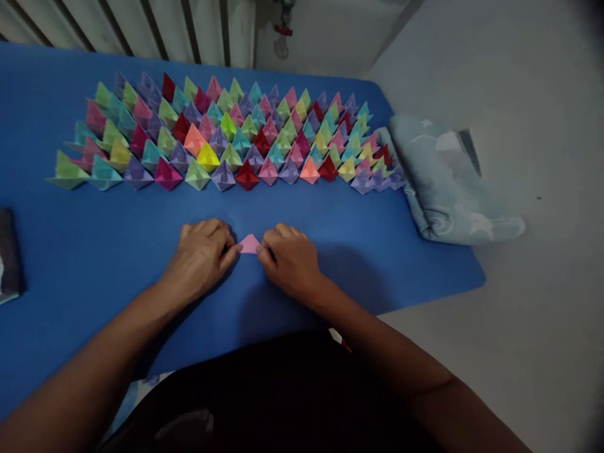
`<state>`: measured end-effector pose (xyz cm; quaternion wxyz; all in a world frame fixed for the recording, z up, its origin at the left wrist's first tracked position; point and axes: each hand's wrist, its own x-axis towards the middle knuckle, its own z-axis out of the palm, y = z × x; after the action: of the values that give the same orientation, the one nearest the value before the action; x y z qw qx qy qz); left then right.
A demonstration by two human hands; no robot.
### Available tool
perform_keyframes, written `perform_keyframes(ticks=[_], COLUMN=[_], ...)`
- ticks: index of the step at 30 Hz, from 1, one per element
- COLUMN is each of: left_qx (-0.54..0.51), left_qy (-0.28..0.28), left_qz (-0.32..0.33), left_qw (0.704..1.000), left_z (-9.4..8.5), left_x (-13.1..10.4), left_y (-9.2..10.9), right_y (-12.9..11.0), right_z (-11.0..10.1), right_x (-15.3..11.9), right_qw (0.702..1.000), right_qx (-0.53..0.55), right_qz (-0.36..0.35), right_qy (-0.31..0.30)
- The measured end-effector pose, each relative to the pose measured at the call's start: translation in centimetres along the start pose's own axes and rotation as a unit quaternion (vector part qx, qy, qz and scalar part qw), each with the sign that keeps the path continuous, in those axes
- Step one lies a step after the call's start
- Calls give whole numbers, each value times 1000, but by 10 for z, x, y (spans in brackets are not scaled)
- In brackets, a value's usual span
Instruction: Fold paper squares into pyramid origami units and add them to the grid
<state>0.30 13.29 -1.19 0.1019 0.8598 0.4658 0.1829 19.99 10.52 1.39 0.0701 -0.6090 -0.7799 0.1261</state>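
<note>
A small piece of pink paper [250, 244], folded to a triangle with its peak pointing away from me, lies low over the blue surface. My left hand [204, 251] pinches its left corner between thumb and curled fingers. At the right corner, my right hand [290, 257] grips it the same way. Both hands hide the paper's ends. Beyond them stand rows of folded paper boats [248, 175] in purple, green, teal, pink, red and yellow.
The blue surface [117, 251] reaches to a white radiator [207, 31] at the back. A folded pale blue patterned cloth [453, 189] lies at the right by the wall. A dark object [8, 255] is partly visible at the left edge. A red valve handle [284, 29] shows behind.
</note>
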Motion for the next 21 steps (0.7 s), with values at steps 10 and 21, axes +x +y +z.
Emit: perform_keyframes(ticks=[10, 21], left_qx=[80, 145], left_qy=[84, 75], left_qz=[128, 204], left_qw=[985, 965], left_z=[4, -2], left_x=[-7, -32], left_y=[12, 9], right_y=[6, 21], right_z=[-2, -7], right_x=[3, 9], right_qw=[992, 983], right_qx=[122, 180], right_qz=[30, -5], right_qy=[17, -31])
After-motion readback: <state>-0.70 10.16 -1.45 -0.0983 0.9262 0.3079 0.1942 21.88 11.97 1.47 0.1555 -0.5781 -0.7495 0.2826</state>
